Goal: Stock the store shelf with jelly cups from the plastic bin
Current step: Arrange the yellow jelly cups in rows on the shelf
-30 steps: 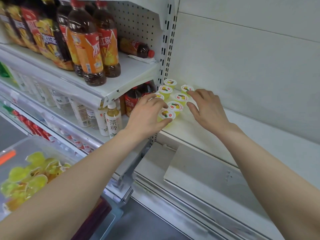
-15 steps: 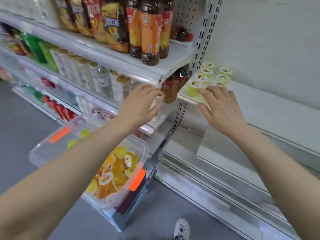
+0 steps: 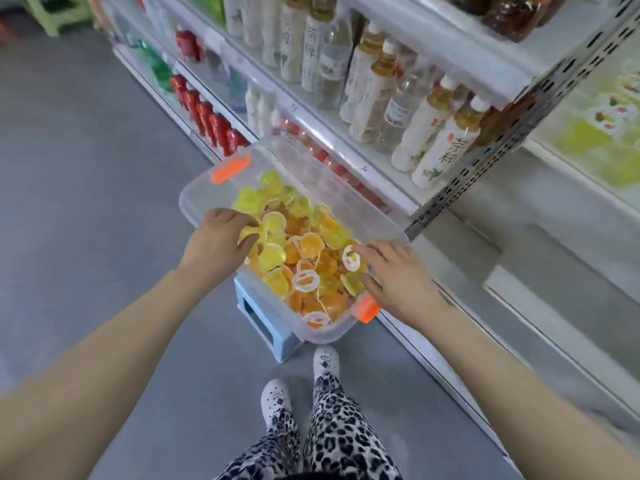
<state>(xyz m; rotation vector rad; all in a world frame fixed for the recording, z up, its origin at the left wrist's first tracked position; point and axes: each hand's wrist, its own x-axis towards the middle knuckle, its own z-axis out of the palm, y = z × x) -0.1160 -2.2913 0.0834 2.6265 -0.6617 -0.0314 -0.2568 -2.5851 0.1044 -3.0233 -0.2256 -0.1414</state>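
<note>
Leopard-print trousers (image 3: 341,434), white shoes (image 3: 325,362) w/ small dark marks, bare forearms (image 3: 114,358), dark smudge (image 3: 446,298) nr R wrist.

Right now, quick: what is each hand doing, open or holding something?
Left hand: grips a yellow jelly cup.
Right hand: open, touching a white-lidded cup.

left hand (image 3: 216,242) fingertips sunk among the jelly cups (image 3: 304,247) in the plastic bin (image 3: 194,199), can't tell if it grips one. blue stool (image 3: 263,317) mostly hidden under the bin. shelved cups (image 3: 614,110) far right motion-blurred, cut by frame edge. dark bottles (image 3: 512,12) up top cropped, labels unreadable
</note>
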